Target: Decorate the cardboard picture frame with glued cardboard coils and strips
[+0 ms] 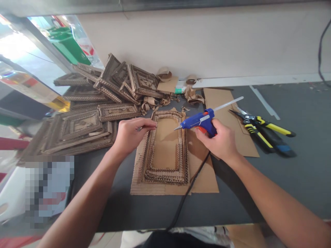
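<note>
cardboard frame (165,177) lies flat on the counter (121,210), between left hand (129,136) and right hand (223,141). long axis runs near to far, away from the person; short sides are at near and far ends. ridged corrugated strips nest around a plain tan middle. left hand is the nearer one: fingertips at the far part of the left long side, seem to touch the strips. left grip: thumb close to bent fingers, can't tell if pinched on a strip or empty.

right hand is off the right long side, grip closed around the handle of a blue glue gun (198,120). gun lies across the long axis, nozzle (178,127) over the far half of the frame, pointing left toward the left fingertips, gap between. can't tell if nozzle touches the right side strips. clear glue stick (229,103) sticks out the back, tilted up and right. black cord (184,193) runs down past the near right corner. stacked frames (77,127) left of the left hand, yellow-black pliers (261,129) right of the right hand.
</note>
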### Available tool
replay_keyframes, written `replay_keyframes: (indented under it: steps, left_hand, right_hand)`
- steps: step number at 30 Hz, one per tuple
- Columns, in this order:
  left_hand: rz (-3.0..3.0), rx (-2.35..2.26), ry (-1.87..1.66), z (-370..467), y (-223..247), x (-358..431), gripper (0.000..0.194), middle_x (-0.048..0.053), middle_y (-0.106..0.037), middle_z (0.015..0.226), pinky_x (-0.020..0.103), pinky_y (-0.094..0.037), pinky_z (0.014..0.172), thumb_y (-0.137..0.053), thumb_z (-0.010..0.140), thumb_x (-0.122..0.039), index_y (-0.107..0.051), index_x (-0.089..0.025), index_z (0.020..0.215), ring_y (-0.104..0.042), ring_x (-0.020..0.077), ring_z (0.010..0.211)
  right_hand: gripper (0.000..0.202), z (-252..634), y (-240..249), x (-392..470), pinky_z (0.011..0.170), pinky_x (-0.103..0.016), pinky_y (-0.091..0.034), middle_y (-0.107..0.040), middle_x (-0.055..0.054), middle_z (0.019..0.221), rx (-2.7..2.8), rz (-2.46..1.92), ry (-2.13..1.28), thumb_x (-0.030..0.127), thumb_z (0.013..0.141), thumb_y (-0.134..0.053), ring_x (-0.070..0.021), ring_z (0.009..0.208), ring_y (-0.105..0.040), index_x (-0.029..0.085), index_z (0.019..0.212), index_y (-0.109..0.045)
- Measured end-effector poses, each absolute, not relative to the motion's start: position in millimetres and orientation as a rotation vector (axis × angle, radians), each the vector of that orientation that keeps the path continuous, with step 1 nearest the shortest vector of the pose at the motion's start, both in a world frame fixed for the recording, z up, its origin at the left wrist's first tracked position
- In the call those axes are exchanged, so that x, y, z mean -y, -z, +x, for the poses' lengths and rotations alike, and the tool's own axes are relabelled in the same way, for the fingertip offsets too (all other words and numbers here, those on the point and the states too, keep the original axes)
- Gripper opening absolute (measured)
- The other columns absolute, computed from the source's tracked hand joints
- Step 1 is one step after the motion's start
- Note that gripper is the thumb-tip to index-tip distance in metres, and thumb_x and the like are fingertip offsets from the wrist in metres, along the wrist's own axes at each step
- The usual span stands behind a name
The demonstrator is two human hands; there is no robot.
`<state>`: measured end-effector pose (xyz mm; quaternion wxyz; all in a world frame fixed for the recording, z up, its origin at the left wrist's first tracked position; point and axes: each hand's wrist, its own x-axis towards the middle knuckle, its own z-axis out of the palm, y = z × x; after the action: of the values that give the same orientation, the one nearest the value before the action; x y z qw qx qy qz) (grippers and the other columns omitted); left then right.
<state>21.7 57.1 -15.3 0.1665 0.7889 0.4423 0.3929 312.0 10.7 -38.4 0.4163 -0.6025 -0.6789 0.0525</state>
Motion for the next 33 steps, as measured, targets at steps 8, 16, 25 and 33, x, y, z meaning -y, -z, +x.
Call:
replay_keyframes:
  steps: [8,16,25,33]
  left_hand:
    - [2.406,-1.131,-0.868,29.0,-10.4,-71.0,0.014,-0.002,-0.08,0.082,0.026,-0.059,0.073,-0.071,0.082,-0.018,-0.081,-0.029,0.083,-0.076,0.0183,0.075]
    - [2.598,-1.018,-0.505,42.4,-14.1,-96.3,0.015,0.001,-0.08,0.083,0.023,-0.054,0.079,-0.067,0.085,-0.013,-0.08,-0.021,0.085,-0.075,0.0161,0.079]
    - [2.624,-1.037,-0.356,47.2,-8.0,-97.9,0.021,0.0,-0.076,0.079,0.023,-0.049,0.072,-0.057,0.085,-0.005,-0.073,-0.018,0.087,-0.072,0.0149,0.077]
    - [2.63,-1.082,-0.34,48.3,-1.5,-92.4,0.025,0.003,-0.076,0.087,0.025,-0.051,0.075,-0.056,0.089,-0.01,-0.063,-0.02,0.11,-0.072,0.0179,0.08]
  right_hand:
    - [0.033,312.6,41.6,-11.8,0.052,-0.026,-0.034,-0.052,0.005,0.052,1.648,-1.612,-0.164,0.042,0.077,-0.073,-0.0125,0.047,-0.047,0.024,0.068,-0.047]
    - [0.033,312.1,45.6,-12.8,0.052,-0.026,-0.034,-0.052,0.005,0.052,1.661,-1.616,-0.181,0.044,0.079,-0.07,-0.0126,0.047,-0.048,0.024,0.068,-0.047]
    - [0.036,312.2,47.4,-13.2,0.05,-0.026,-0.03,-0.045,0.006,0.051,1.682,-1.626,-0.121,0.044,0.078,-0.07,-0.0119,0.046,-0.042,0.025,0.067,-0.043]
    - [0.036,311.5,49.1,-13.7,0.05,-0.027,-0.028,-0.041,0.006,0.053,1.71,-1.631,-0.056,0.042,0.077,-0.071,-0.0115,0.046,-0.036,0.025,0.067,-0.04]
